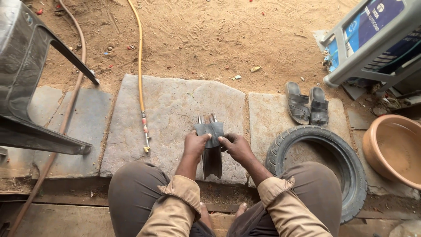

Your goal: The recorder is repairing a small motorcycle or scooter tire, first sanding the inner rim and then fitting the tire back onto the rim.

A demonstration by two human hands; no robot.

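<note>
- Left hand (196, 144): your fingers pinch the left edge of the folded rubber tube (211, 145); keep that fold flat.
- Tube sits between both hands, over the stone slab (171, 109), with metal tool tips (206, 118) behind.
- Right hand (237, 147): fingers pinch the right edge; match the tension.

Outdoor roadside tyre-repair spot, workshop on bare ground. Sandy dirt (210, 35) with tyre tracks and litter, rough stone slabs (171, 114) as working floor. Small tyre (351, 171) lying flat at right, folded black rubber tube (212, 145) with metal tools held over slab. Yellow air hose (140, 57) with brass nozzle end running across slab, second brownish hose (70, 101) alongside. Tan water basin (394, 149) far right. Pair of sandals (308, 105) left on stone, dark plastic chair (22, 66) left, grey plastic chair (372, 39) top right.
</note>
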